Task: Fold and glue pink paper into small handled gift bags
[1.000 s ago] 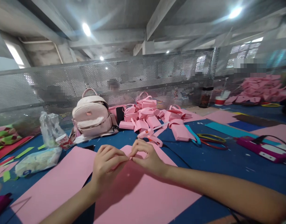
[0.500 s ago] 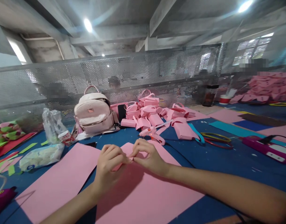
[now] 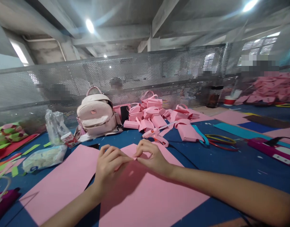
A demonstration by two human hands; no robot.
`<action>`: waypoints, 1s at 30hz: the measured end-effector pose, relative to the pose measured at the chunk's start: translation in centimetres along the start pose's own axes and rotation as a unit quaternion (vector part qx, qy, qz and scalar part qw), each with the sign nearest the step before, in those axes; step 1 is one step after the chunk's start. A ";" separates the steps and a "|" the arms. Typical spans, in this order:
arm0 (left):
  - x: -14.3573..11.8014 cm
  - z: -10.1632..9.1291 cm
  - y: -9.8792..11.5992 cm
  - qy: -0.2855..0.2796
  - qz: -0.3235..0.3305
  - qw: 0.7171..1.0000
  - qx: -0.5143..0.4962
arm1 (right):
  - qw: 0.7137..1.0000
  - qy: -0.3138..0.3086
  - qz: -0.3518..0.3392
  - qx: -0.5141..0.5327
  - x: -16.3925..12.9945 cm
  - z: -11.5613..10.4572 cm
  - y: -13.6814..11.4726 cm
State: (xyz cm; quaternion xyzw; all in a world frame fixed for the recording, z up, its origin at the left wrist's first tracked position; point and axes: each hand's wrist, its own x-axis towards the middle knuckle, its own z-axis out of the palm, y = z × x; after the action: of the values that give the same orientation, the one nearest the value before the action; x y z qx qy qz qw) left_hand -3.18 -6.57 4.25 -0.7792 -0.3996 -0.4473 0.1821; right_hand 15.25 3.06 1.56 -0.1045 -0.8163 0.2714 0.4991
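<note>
Head camera view over a blue desk [image 3: 230,164], taking the large pink foam sheet [image 3: 145,195] in the middle as the landmark. Both hands meet above the far end of that sheet. The left hand [image 3: 109,167] and the right hand [image 3: 151,157] curl their fingers together, pinching a small pink foam piece [image 3: 134,158] between the fingertips. Just beyond the sheet's far edge lies a pink glue gun [image 3: 156,136]. Farther behind it sits a pile of folded pink foam bags [image 3: 159,118], and to the pile's left a pale pink backpack [image 3: 96,115]. A second pink sheet [image 3: 62,183] lies just left of the landmark sheet, with a clear plastic bag [image 3: 44,157] beyond its left edge.
</note>
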 end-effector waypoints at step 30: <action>-0.4 0.2 1.6 0.059 -0.003 0.998 -0.021 | 0.996 -0.035 -0.065 -0.056 0.2 -0.4 -2.3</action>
State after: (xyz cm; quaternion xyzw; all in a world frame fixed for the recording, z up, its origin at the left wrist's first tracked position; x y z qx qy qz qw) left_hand -1.95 -7.57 3.97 -0.7536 -0.3810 -0.5018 0.1873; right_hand 15.74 1.35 3.15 -0.0698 -0.8522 0.1959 0.4802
